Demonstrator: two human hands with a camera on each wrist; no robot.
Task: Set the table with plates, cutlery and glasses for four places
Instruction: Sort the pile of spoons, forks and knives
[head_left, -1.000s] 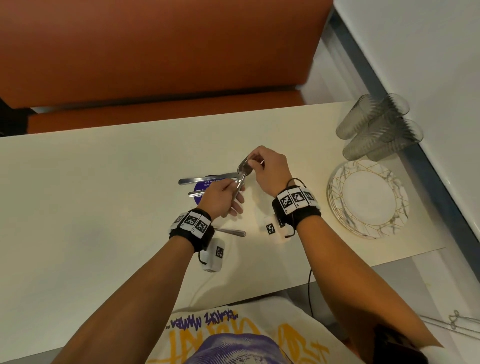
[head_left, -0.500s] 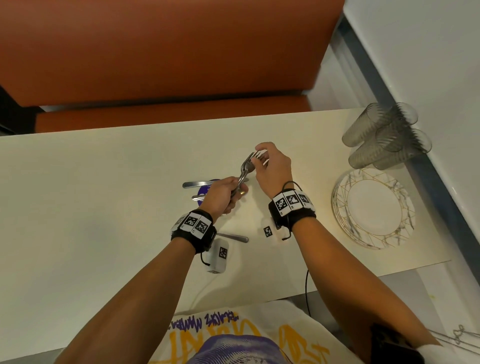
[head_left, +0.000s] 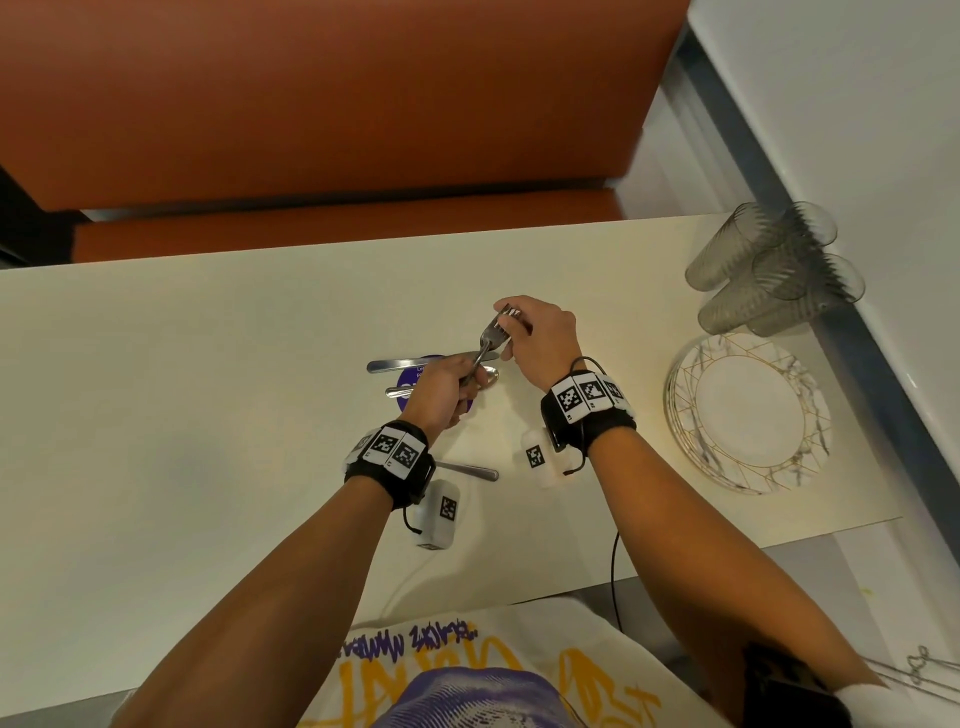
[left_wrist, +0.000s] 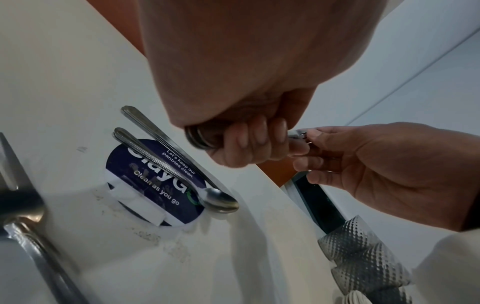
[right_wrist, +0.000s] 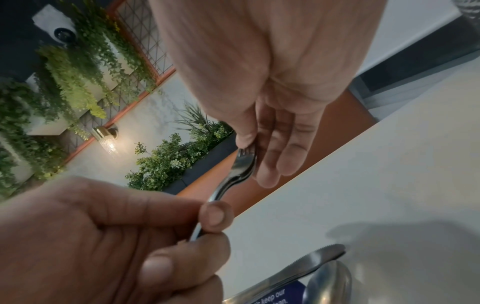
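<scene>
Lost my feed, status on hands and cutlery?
Left hand grips forks by handles; right hand pinches tines. Knives, spoons on table. Nothing obstructing.

Wrists: black straps (head_left: 388, 470) with white checker-code tags | white camera pods (head_left: 438, 514), black cables | shirt (head_left: 467, 675): white, yellow-purple graffiti print

fork handles (head_left: 470, 375) hidden in left fist; count unclear | tines (right_wrist: 245, 151) behind right thumb

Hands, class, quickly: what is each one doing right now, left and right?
Left hand: closed, gripping the handles of the forks.
Right hand: thumb and fingers pinching the same forks at the tines.
</scene>
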